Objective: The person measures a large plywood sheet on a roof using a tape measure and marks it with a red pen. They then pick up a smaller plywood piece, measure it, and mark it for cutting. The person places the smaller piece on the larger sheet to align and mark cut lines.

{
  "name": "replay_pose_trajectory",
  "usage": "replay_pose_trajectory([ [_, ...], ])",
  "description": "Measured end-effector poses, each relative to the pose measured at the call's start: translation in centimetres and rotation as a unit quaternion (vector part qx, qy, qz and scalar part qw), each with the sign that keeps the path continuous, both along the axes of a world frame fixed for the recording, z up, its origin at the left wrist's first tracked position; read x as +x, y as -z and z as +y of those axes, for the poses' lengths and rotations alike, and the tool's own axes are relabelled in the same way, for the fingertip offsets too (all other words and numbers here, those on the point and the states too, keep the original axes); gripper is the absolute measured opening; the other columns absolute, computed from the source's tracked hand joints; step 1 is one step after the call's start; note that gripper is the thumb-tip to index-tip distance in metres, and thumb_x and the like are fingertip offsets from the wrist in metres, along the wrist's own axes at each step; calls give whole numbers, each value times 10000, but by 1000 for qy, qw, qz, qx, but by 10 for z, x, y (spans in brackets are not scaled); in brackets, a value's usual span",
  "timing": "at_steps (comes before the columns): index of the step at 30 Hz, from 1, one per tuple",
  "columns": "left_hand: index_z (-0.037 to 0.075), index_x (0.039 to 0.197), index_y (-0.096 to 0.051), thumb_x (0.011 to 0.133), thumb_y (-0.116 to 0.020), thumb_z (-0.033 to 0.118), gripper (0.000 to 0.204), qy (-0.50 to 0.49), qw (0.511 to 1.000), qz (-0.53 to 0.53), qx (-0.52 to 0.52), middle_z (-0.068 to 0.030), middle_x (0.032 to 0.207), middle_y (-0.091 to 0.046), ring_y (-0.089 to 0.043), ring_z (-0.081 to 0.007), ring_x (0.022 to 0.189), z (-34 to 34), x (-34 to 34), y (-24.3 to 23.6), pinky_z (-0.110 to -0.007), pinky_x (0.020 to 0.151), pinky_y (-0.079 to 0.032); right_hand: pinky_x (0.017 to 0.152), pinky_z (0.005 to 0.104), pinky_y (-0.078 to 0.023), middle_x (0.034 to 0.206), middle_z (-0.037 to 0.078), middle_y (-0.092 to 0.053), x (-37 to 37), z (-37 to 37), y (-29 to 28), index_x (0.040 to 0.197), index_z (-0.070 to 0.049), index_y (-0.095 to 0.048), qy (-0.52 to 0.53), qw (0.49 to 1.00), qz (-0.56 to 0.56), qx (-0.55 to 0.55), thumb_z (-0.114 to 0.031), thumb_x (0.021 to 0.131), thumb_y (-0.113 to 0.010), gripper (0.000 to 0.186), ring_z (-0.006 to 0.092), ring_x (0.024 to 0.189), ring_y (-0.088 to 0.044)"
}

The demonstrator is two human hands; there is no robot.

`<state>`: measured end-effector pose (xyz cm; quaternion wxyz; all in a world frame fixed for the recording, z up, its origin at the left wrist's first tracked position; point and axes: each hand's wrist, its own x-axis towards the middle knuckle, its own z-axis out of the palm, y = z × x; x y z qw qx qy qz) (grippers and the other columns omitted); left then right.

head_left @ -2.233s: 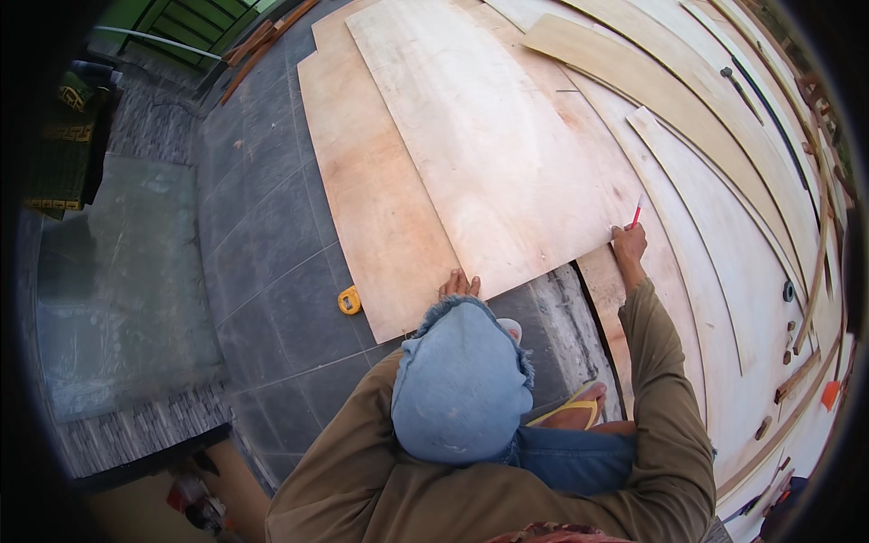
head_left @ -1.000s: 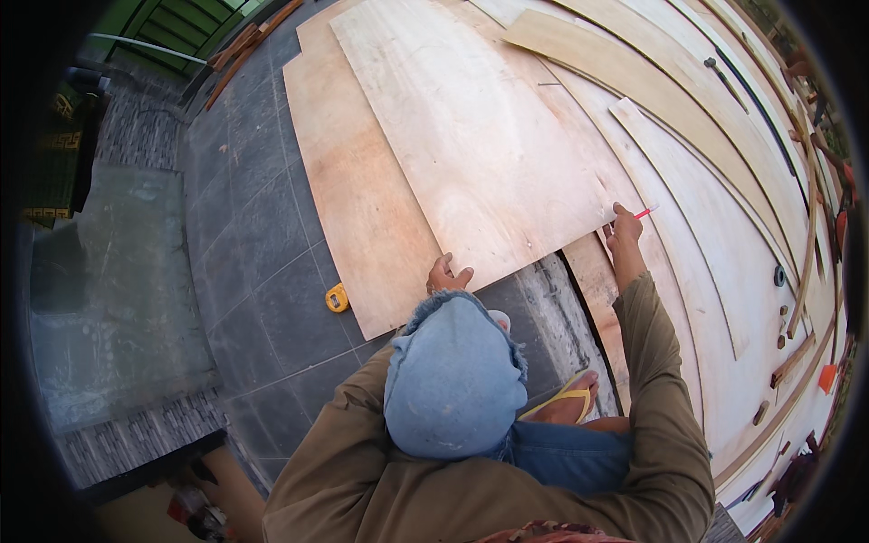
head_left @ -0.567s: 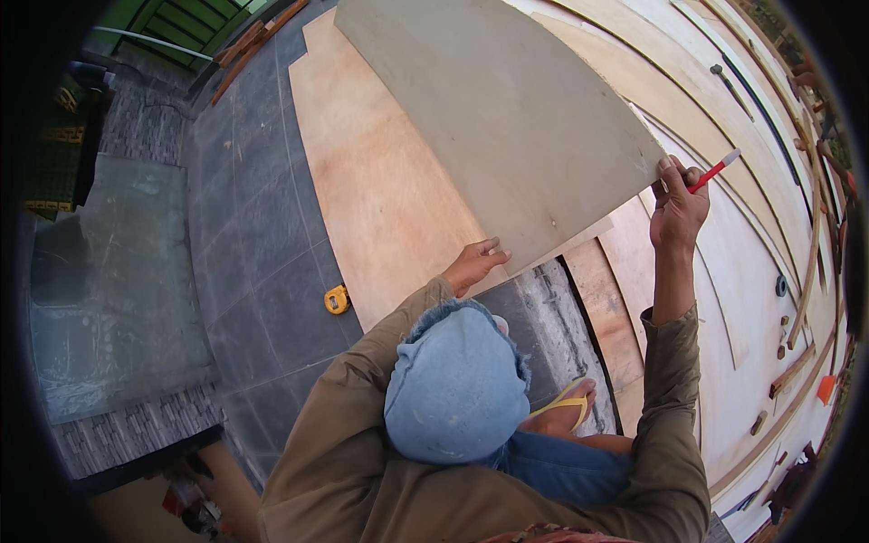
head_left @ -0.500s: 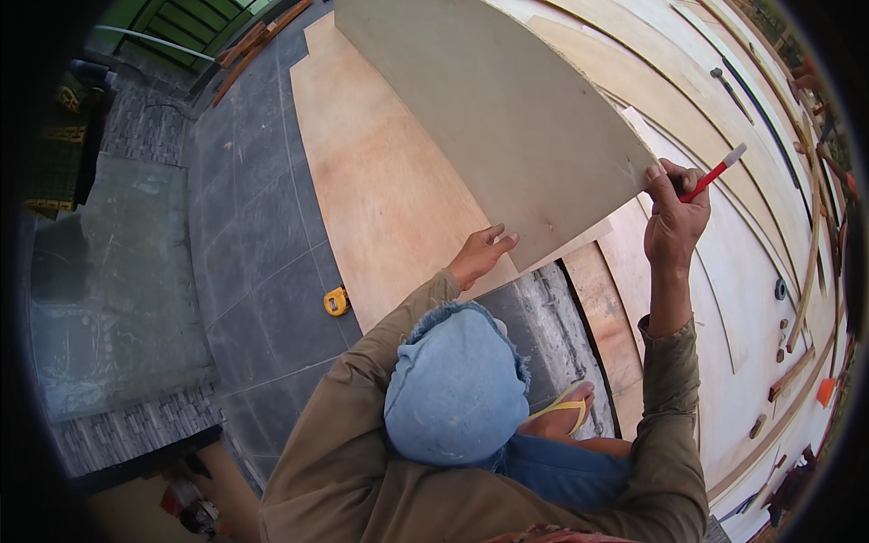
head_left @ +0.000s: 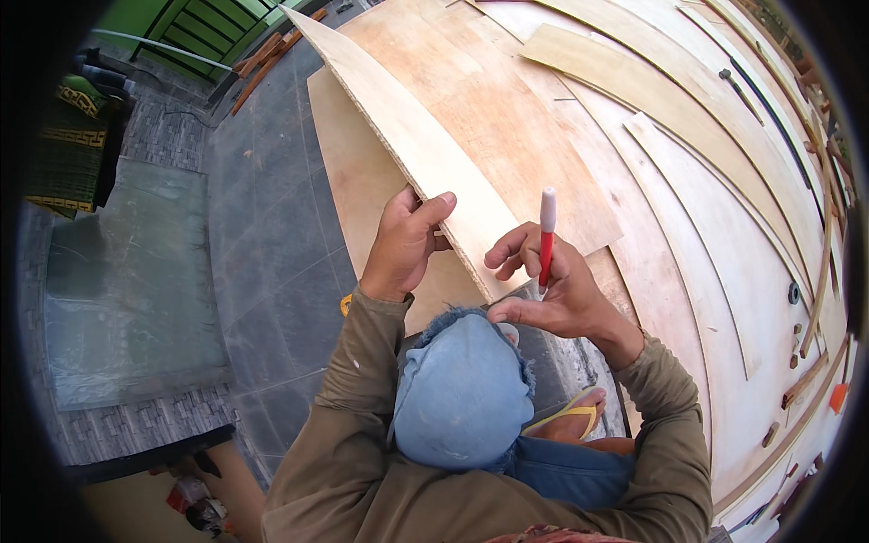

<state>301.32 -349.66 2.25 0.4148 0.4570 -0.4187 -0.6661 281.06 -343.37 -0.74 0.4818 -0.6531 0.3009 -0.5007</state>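
A pale plywood piece [head_left: 436,163] is tilted up on edge, running from the far left toward my knee. My left hand [head_left: 401,242] grips its left edge, the thumb on the pale face and the fingers behind. Close to the piece's near end is my right hand [head_left: 566,281], with a red marker [head_left: 547,242] with a whitish cap held upright among its fingers. The right thumb and fingertips are spread around that near end; whether they touch it, I cannot tell. A larger reddish plywood sheet [head_left: 534,136] lies beneath.
More plywood sheets and strips [head_left: 625,72] spread to the right, with a hammer [head_left: 740,95] on them. A yellow tape measure [head_left: 345,305] shows partly behind my left sleeve on dark floor tiles [head_left: 272,271]. My denim-covered knee [head_left: 463,389] stands near the plywood.
The plywood piece has turned from its grey face to its pale face and swung left. My left hand now grips its edge; my right hand left its corner and moved left and nearer with the marker.
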Motion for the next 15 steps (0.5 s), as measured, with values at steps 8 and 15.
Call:
replay_pose_trajectory([
  [8,-95,1229,-459,868,-546,-5,381,-51,996,58,43,-160,1161,-592,-616,-214,1038,18,28,30,-368,920,-514,739,379,-479,913,164,-607,-47,-60,104,959,27,-549,244,916,260,186,-307,857,-716,387,255,834,-597],
  [15,-62,1284,-451,890,-514,-19,401,-61,983,146,94,-139,1253,-570,-569,-241,1162,39,40,109,-394,1046,-432,713,414,-446,844,154,-555,-98,-45,194,906,22,-523,342,851,326,231,-345,833,-725,425,265,781,-547],
])
